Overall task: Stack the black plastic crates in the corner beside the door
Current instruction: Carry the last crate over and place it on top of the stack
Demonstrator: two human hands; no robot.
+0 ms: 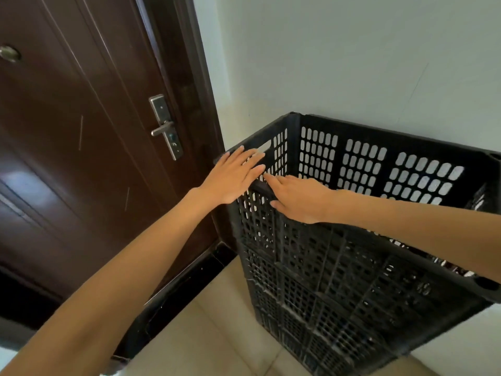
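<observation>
The crates (339, 280) stand stacked in the floor's (206, 335) corner, against the wall (352, 63) beside the door (67, 158). A moulded mark (423, 289) on their near side is unreadable. The left hand (233, 176) and right hand (301, 198) lie flat, fingers straight, on the top rim's left corner, gripping nothing.

Both arms extended forward; left hand (233, 176) flat, fingers (252, 162) straight; right hand (301, 199) flat, nearly touching left.
</observation>
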